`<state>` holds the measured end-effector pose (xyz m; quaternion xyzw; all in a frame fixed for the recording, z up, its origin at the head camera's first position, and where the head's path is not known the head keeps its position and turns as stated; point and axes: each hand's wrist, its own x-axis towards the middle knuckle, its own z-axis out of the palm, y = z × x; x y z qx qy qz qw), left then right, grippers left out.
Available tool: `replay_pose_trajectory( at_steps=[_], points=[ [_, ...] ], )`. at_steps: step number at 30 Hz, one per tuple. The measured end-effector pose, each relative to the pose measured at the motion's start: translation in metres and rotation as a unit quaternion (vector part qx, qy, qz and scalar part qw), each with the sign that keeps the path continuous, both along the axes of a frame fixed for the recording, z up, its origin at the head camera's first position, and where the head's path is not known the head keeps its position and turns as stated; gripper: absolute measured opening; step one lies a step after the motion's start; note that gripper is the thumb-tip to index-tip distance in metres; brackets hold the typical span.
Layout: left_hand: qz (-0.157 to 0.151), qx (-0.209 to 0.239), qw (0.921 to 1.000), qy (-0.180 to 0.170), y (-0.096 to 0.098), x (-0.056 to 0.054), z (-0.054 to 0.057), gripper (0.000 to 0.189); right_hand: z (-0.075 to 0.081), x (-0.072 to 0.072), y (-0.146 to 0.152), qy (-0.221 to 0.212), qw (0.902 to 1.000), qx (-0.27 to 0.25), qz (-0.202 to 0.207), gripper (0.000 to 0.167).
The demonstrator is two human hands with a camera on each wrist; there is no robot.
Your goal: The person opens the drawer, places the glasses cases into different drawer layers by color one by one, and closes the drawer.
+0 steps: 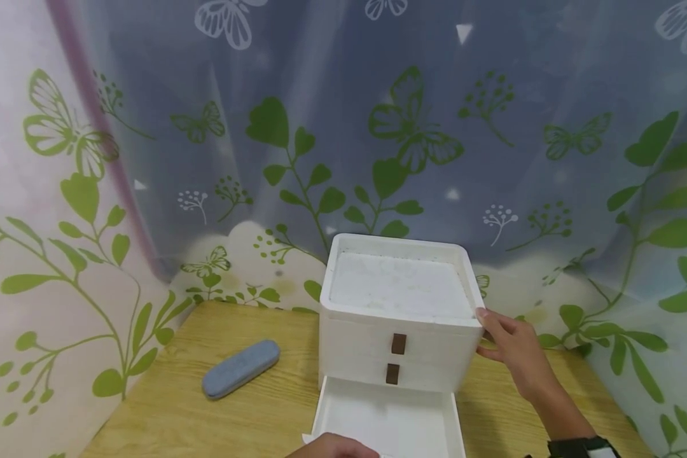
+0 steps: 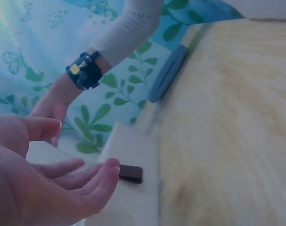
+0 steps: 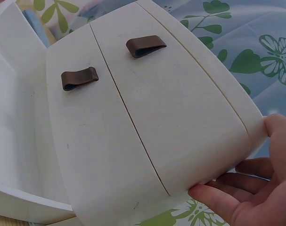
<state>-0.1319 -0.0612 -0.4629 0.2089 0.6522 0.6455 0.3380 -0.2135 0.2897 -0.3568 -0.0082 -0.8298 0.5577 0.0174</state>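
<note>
A white drawer unit with a shallow rimmed top stands on the table. Two upper drawers with brown pull tabs are closed, while the bottom drawer is pulled out and its visible inside is bare. My right hand steadies the unit's right side, thumb at the top rim and fingers against the side panel, as the right wrist view also shows. At the bottom drawer's front is my left hand. In the left wrist view its fingers are spread and loosely bent, fingertips beside the drawer's brown tab, nothing between them.
A blue-grey oblong case lies on the wood-grain table, left of the unit. Behind hangs a curtain printed with butterflies and leaves, close to the unit's back. The right forearm wears a dark wrist strap.
</note>
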Motion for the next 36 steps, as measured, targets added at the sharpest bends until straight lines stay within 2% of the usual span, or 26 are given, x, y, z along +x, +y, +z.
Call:
replay_pose_trajectory(
  at_steps=[3, 7, 9, 11, 13, 16, 21, 23, 25, 27, 32, 34, 36],
  points=[
    [-0.013, -0.008, 0.9998, 0.014, -0.008, -0.002, 0.01, 0.042, 0.0, 0.0, 0.0, 0.003, 1.0, 0.002, 0.0, 0.08],
    [0.005, -0.064, 0.9962, 0.059, -0.014, -0.004, 0.021, 0.035, -0.001, 0.0, 0.0, 0.006, 1.0, 0.004, -0.001, 0.08],
    [0.014, -0.101, 0.9897, 0.101, -0.017, -0.004, 0.027, 0.031, -0.002, 0.0, -0.001, 0.006, 1.0, 0.004, -0.002, 0.079],
    [0.018, -0.134, 0.9788, 0.154, -0.021, -0.004, 0.033, 0.03, -0.002, 0.001, -0.001, 0.006, 1.0, 0.003, -0.001, 0.079],
    [0.022, -0.169, 0.961, 0.218, -0.025, -0.006, 0.039, 0.031, -0.003, 0.001, -0.001, 0.004, 1.0, 0.0, 0.0, 0.079],
    [0.028, -0.222, 0.9238, 0.311, -0.031, -0.008, 0.049, 0.034, -0.003, 0.001, -0.001, 0.0, 1.0, -0.002, 0.001, 0.08],
    [0.05, -0.281, 0.8518, 0.439, -0.041, -0.012, 0.059, 0.038, -0.003, 0.002, 0.0, -0.002, 1.0, -0.002, -0.003, 0.079],
    [0.066, -0.297, 0.8184, 0.488, -0.046, -0.015, 0.061, 0.039, -0.003, 0.002, 0.0, -0.002, 1.0, -0.002, -0.003, 0.079],
    [0.081, -0.31, 0.7961, 0.514, -0.051, -0.019, 0.061, 0.038, -0.003, 0.002, 0.0, 0.0, 1.0, -0.001, -0.002, 0.079],
    [0.097, -0.319, 0.7801, 0.53, -0.056, -0.023, 0.06, 0.036, -0.003, 0.002, 0.0, 0.002, 1.0, -0.001, 0.0, 0.079],
    [0.13, -0.327, 0.7511, 0.559, -0.066, -0.035, 0.053, 0.037, -0.002, 0.001, 0.001, 0.006, 1.0, -0.002, 0.004, 0.08],
    [0.136, -0.332, 0.7438, 0.564, -0.069, -0.04, 0.05, 0.039, -0.002, 0.001, 0.001, 0.008, 0.9999, -0.002, 0.006, 0.08],
    [0.138, -0.342, 0.7449, 0.556, -0.074, -0.046, 0.048, 0.041, -0.002, 0.001, 0.001, 0.011, 0.9999, -0.003, 0.007, 0.079]
  ],
)
